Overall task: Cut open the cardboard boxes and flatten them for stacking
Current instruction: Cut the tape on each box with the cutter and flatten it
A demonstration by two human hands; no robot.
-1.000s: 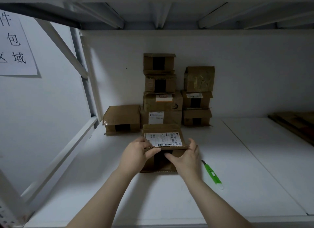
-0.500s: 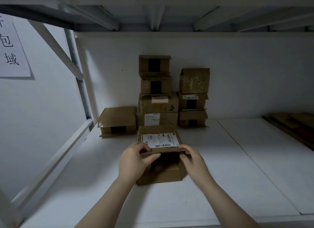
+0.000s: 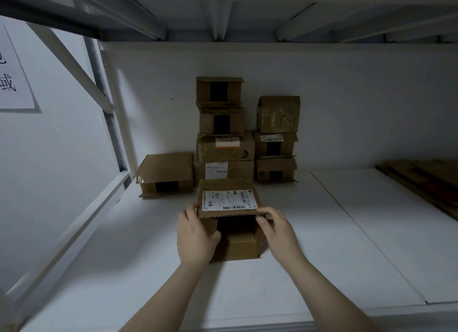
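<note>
A small brown cardboard box (image 3: pixel 236 247) with a white shipping label on top sits on the white shelf in front of me, its near end open and dark inside. My left hand (image 3: pixel 195 235) grips the box's left front corner, thumb curled onto the near face. My right hand (image 3: pixel 275 226) pinches the right front corner of the raised top flap. The lower flap lies folded down toward me. The green cutter is out of view.
Several taped boxes stand in two stacks (image 3: pixel 223 131) against the back wall, with one lone box (image 3: pixel 166 174) to their left. Flattened cardboard (image 3: pixel 426 180) lies at the right. A slanted white shelf brace (image 3: pixel 74 230) runs along the left.
The near end of the box has been pulled open: the top flap lifted and the lower flap dropped toward me. The view shifted, and the green cutter left the frame.
</note>
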